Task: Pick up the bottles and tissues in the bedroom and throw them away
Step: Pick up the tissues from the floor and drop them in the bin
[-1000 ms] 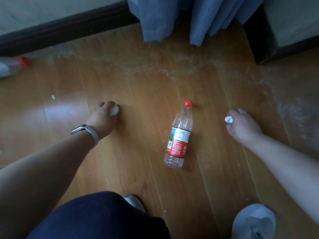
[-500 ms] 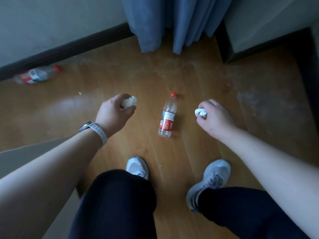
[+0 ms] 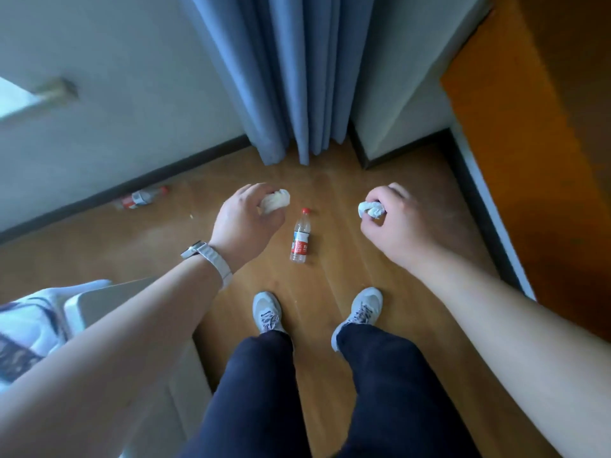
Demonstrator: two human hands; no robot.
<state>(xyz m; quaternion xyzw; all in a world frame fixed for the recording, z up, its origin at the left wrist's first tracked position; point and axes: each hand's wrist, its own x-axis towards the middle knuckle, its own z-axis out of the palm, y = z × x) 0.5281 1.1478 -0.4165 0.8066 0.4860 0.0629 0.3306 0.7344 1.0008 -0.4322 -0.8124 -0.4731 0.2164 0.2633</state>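
My left hand [image 3: 246,219] is closed around a crumpled white tissue [image 3: 275,200], held well above the floor. My right hand [image 3: 393,219] grips a second, smaller crumpled tissue [image 3: 372,209] at about the same height. Between the two hands, down on the wooden floor, lies a clear plastic bottle [image 3: 299,238] with a red cap and red label, cap pointing away from me. A second bottle [image 3: 140,198] with a red label lies on its side against the dark skirting board at the left.
A blue curtain [image 3: 291,77] hangs to the floor in the corner ahead. An orange wooden door or panel [image 3: 515,127] stands at the right. A bed corner with patterned bedding [image 3: 39,322] is at the lower left. My two grey shoes [image 3: 266,312] stand on the floor.
I have stood up from a crouch: both hands rose from the floor with a tissue in each, and the floor and bottle now look much farther away.
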